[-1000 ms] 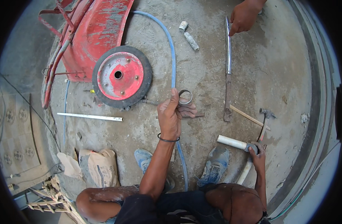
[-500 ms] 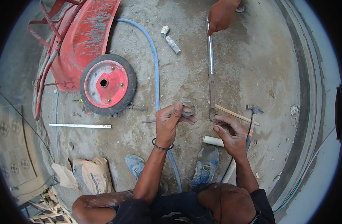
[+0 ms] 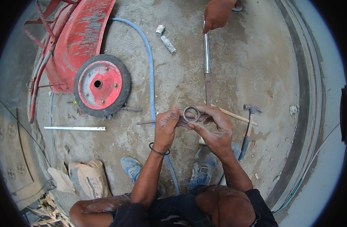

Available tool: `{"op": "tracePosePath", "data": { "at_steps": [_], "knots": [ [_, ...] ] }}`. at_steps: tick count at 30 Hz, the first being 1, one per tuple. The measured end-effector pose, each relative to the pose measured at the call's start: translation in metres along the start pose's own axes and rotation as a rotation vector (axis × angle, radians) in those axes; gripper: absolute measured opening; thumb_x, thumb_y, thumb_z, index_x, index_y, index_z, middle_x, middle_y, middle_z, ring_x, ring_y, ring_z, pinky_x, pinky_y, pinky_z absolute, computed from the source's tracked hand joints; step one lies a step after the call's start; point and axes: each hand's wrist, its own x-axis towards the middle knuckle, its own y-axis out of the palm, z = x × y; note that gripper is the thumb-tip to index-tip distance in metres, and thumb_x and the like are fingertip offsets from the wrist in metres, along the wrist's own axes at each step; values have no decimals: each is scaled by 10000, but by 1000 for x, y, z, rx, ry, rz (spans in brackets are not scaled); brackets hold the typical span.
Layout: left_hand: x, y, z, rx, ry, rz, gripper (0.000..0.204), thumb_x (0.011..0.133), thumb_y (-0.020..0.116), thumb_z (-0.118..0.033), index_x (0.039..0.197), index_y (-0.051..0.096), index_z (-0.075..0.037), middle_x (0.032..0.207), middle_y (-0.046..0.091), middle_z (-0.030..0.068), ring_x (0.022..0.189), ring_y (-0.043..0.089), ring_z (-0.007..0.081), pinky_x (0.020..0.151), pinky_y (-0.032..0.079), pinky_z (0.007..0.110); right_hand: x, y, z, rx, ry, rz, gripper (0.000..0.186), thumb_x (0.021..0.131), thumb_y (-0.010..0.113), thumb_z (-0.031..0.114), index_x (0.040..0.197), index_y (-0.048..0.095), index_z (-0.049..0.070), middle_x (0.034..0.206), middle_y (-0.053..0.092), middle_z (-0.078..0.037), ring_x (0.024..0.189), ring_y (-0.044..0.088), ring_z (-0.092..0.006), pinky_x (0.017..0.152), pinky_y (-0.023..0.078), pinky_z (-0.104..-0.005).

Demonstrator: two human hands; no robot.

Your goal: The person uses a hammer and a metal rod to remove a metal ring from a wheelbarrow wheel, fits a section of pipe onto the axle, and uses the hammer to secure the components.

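A thin grey metal ring (image 3: 185,117) is held up between my two hands, its round opening facing up. My right hand (image 3: 218,132) is closed on it, thumb at the near rim and fingers at the far right side. Behind and beneath its left side lie the curled fingers of my left hand (image 3: 166,126), with the thumb pointing up just left of the ring. Beyond my hands lies a long bar (image 3: 207,85), rusty at its near end, with a shiny tube (image 3: 207,53) at the far end. Another person's hand (image 3: 218,15) rests on that tube.
A red wheelbarrow (image 3: 77,49) lies tipped at the left, with a wheel (image 3: 112,100) beside it. A blue hose (image 3: 150,72) crosses the floor. At the right is a hammer (image 3: 249,126) near a wooden stick (image 3: 238,116). A white pipe (image 3: 75,128) and paper bag (image 3: 94,176) lie left.
My right hand has left the bar's near end and moved left to take hold of the ring by my left hand. The whole view has shifted slightly.
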Motion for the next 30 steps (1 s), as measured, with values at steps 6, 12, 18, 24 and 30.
{"op": "tracePosePath", "data": {
  "at_steps": [6, 12, 18, 24, 30],
  "knots": [
    [-3, 7, 13, -433, -37, 67, 472, 958, 554, -323, 1211, 534, 75, 1040, 661, 157, 922, 655, 217, 815, 517, 330, -3, 5, -2, -5, 1, -71, 438, 713, 819, 136, 1097, 642, 23, 1017, 633, -124, 886, 626, -213, 731, 515, -308],
    [-5, 18, 20, -570, 16, 58, 480, 871, 682, -187, 1260, 504, 31, 1113, 642, 174, 1016, 646, 291, 887, 519, 389, -8, 8, -12, 95, 43, -64, 434, 758, 784, 154, 1148, 638, 35, 1109, 592, -134, 1003, 591, -241, 830, 491, -332],
    [-1, 13, 19, -364, 101, -20, 537, 781, 763, -73, 1240, 512, 49, 1100, 644, 171, 1025, 643, 267, 893, 532, 357, -5, 1, -9, 66, 66, -27, 380, 795, 751, 145, 1148, 648, 50, 1110, 591, -123, 1034, 580, -255, 895, 457, -351],
    [-1, 9, 13, -223, 80, -49, 528, 715, 784, 35, 1185, 547, 70, 1108, 639, 145, 1043, 630, 235, 904, 532, 336, -1, -9, -7, 48, 11, 49, 200, 841, 702, 108, 1030, 683, 46, 1067, 605, -112, 1018, 585, -249, 885, 458, -349],
    [-1, 6, 11, -135, 160, -50, 489, 690, 781, 79, 1137, 582, 74, 1155, 606, 156, 1055, 624, 235, 933, 528, 350, 1, -8, -11, 105, 39, 129, 147, 864, 683, 126, 985, 686, 42, 1019, 609, -109, 963, 591, -246, 840, 462, -333]
  ]
}}
